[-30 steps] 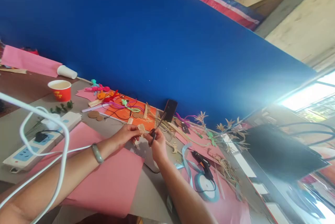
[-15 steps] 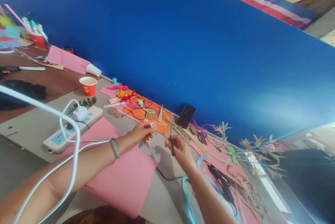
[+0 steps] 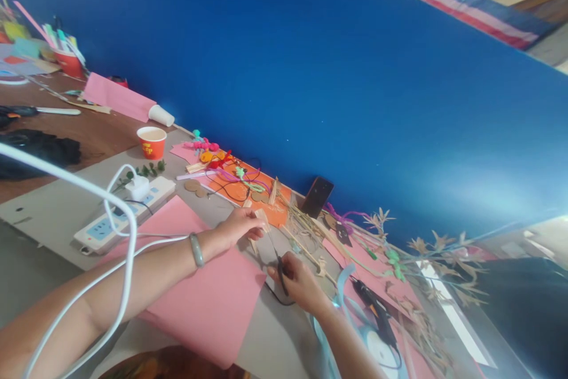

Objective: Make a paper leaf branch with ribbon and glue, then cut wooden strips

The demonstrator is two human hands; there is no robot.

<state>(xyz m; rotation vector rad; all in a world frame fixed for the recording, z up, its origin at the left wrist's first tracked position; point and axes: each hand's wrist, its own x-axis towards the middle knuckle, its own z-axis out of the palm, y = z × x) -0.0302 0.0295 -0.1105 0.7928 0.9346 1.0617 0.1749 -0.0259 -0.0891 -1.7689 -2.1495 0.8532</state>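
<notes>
Between the fingertips of my left hand (image 3: 242, 226) is a small pale, thin piece (image 3: 261, 216), perhaps dried husk or paper. My right hand (image 3: 299, 281) grips black-handled scissors (image 3: 281, 272), their blades pointing up and left at the pale piece. The blade tips come up to its lower edge; whether they touch it I cannot tell. Under my left wrist lies a large pink sheet (image 3: 208, 296). Another pale scrap hangs or lies just below my left fingers, partly hidden by them.
A white power strip (image 3: 126, 213) and its looping white cable (image 3: 132, 261) cross the left side. Beyond stand a red paper cup (image 3: 151, 143) and a phone (image 3: 318, 196) against the blue wall. A glue gun (image 3: 375, 311), blue ribbon (image 3: 319, 337) and dried stems (image 3: 306, 219) lie right.
My right hand has moved down and slightly left, and the scissors have swung from upright to pointing at the pale piece. My left hand stays nearly in place.
</notes>
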